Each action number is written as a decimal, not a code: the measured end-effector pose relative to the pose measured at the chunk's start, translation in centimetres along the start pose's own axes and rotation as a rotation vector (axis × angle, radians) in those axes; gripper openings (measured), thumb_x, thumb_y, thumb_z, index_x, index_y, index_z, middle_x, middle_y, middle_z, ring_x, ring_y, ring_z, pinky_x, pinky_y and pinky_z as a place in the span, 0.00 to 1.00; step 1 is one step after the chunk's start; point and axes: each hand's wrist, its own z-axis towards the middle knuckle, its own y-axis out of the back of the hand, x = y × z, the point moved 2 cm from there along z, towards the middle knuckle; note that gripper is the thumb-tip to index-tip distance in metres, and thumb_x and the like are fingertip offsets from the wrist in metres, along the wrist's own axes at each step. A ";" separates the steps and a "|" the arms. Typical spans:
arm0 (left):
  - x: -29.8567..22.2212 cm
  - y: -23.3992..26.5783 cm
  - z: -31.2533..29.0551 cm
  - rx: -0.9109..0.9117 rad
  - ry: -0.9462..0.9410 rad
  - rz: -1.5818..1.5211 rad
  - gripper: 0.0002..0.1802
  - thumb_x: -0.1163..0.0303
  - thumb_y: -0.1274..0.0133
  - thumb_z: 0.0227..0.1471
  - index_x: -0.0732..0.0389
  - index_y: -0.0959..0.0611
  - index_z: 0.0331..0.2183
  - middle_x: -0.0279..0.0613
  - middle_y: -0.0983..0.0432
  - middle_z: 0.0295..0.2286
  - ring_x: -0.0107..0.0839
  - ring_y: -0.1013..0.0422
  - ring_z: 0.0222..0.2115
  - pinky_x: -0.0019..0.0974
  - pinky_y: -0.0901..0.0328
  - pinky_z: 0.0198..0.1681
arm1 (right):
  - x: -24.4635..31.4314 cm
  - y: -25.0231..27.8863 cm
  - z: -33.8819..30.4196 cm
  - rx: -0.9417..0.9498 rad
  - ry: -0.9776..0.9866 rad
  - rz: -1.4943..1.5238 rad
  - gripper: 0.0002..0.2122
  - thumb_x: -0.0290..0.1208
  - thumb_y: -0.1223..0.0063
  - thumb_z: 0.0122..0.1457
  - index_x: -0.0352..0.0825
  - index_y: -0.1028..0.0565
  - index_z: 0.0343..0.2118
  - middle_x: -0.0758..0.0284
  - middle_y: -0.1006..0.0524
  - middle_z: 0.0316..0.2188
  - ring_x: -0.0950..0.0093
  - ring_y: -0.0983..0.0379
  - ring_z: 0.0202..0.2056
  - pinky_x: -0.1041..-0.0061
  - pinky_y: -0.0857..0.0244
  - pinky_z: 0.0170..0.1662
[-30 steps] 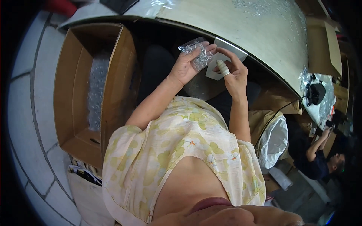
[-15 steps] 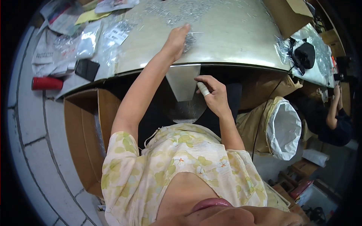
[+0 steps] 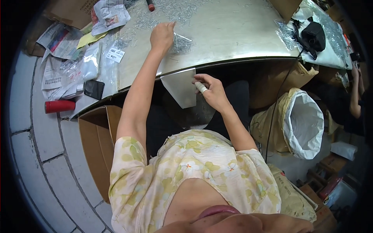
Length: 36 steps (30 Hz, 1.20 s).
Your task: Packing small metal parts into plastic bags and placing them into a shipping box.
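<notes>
My left hand [image 3: 162, 35] reaches out over the grey metal table [image 3: 233, 35] and rests on a small clear plastic bag [image 3: 182, 42] holding small metal parts. My right hand [image 3: 211, 91] is below the table's front edge, with a taped index finger, gripping the side of a flat grey metal plate [image 3: 180, 87] that hangs tilted off the table edge. Loose small metal pieces [image 3: 171, 9] lie scattered at the far side of the table.
Papers and clear bags [image 3: 70, 66], a black phone [image 3: 94, 89] and a red cylinder [image 3: 59, 106] lie at the table's left end. An open cardboard box [image 3: 99, 143] stands at my left, a white-lined sack [image 3: 305, 124] at my right. A black pouch [image 3: 312, 35] lies far right; another person's arm [image 3: 355, 93] is there.
My left hand has carried the small bag from near my chest up onto the table. The right hand has moved to the metal plate at the table edge. The view has shifted up over the tabletop.
</notes>
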 end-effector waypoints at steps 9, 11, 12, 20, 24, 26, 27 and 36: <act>-2.1 1.5 -1.1 0.178 0.428 -0.711 0.21 0.60 0.47 0.56 0.66 0.23 0.18 0.43 0.27 0.13 0.28 0.29 0.12 0.33 0.35 0.15 | 6.1 -2.3 4.7 -0.338 0.546 -0.613 0.17 0.25 0.41 0.52 0.32 0.26 0.46 0.63 0.21 0.35 0.72 0.24 0.32 0.74 0.30 0.36; -3.6 0.5 -1.0 0.197 0.383 -0.784 0.20 0.61 0.48 0.56 0.66 0.23 0.20 0.43 0.27 0.13 0.28 0.28 0.12 0.31 0.35 0.14 | 6.6 -2.1 8.0 -0.514 0.660 -0.853 0.14 0.26 0.39 0.49 0.33 0.23 0.41 0.63 0.22 0.31 0.67 0.24 0.31 0.72 0.29 0.36; -4.1 0.1 -0.7 0.214 0.339 -0.850 0.18 0.62 0.49 0.57 0.66 0.23 0.22 0.43 0.26 0.14 0.28 0.28 0.13 0.29 0.35 0.13 | 6.0 -1.3 9.5 -0.518 0.661 -0.861 0.14 0.26 0.39 0.49 0.33 0.23 0.41 0.63 0.22 0.31 0.67 0.24 0.31 0.72 0.29 0.36; 2.0 1.9 -4.0 0.207 0.264 -0.892 0.16 0.63 0.54 0.58 0.67 0.22 0.30 0.42 0.23 0.21 0.27 0.27 0.21 0.29 0.33 0.26 | 7.9 6.1 15.6 -0.325 0.435 0.029 0.05 0.23 0.43 0.56 0.29 0.21 0.34 0.66 0.20 0.26 0.81 0.25 0.28 0.81 0.32 0.31; 0.7 2.1 -7.6 0.310 0.076 -0.576 0.12 0.67 0.52 0.57 0.65 0.22 0.40 0.43 0.21 0.34 0.34 0.24 0.37 0.34 0.31 0.41 | 6.7 9.3 17.7 -0.324 0.255 -0.303 0.05 0.24 0.44 0.57 0.28 0.21 0.34 0.65 0.20 0.27 0.81 0.25 0.27 0.81 0.31 0.31; 0.8 1.4 -9.3 0.195 -0.402 -0.252 0.16 0.69 0.50 0.54 0.61 0.24 0.46 0.43 0.26 0.47 0.41 0.32 0.51 0.40 0.38 0.55 | 7.2 9.2 18.2 -0.365 0.409 -0.227 0.06 0.24 0.43 0.57 0.28 0.21 0.34 0.66 0.20 0.26 0.81 0.26 0.26 0.81 0.32 0.30; 1.0 1.1 -9.4 0.281 -0.358 -0.242 0.21 0.66 0.49 0.54 0.61 0.25 0.49 0.45 0.35 0.55 0.41 0.42 0.59 0.43 0.46 0.61 | 8.5 9.2 17.9 -0.352 0.432 -0.161 0.06 0.25 0.44 0.57 0.27 0.21 0.34 0.66 0.20 0.26 0.81 0.26 0.26 0.82 0.32 0.31; 2.1 -0.2 -6.9 0.109 -0.296 -0.182 0.21 0.66 0.49 0.54 0.62 0.25 0.49 0.47 0.33 0.54 0.44 0.41 0.58 0.44 0.46 0.61 | 8.3 11.3 20.8 -0.412 0.301 -0.499 0.06 0.24 0.45 0.56 0.26 0.21 0.32 0.65 0.20 0.23 0.79 0.24 0.25 0.81 0.34 0.27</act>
